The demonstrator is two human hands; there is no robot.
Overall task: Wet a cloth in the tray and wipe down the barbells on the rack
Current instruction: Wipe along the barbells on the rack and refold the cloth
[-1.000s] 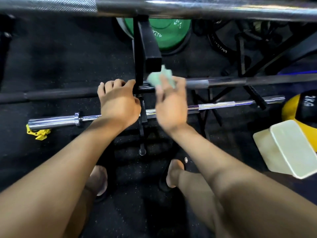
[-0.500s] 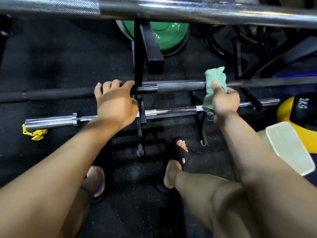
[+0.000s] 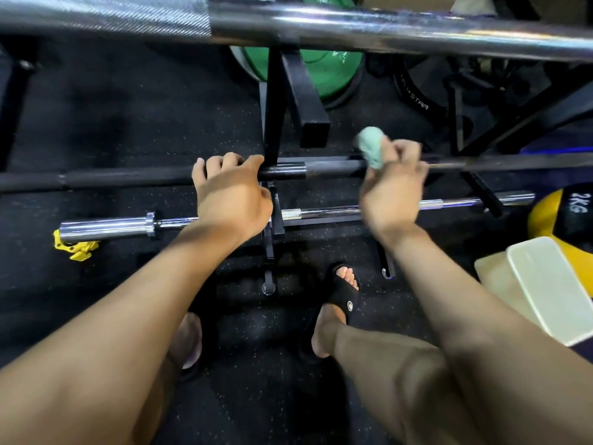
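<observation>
Presently, item by item as I see it from my end: green cloth, bunched, pinched in my right hand and laid against the black barbell on the middle level of the rack, just right of the upright; the hand is blurred, so I judge a wiping stroke is under way. Left hand: fingers curled over the same bar, just left of the upright, gripping it to steady it. Tray: pale, on the floor at my right, well apart from the cloth; I cannot tell whether it holds water. Progress, as a judgement: wetting looks done, the black bar is in hand. Still listed as outstanding, as far as I can tell: the chrome barbell on the lower level and the large chrome bar across the top, neither touched by the cloth now.
</observation>
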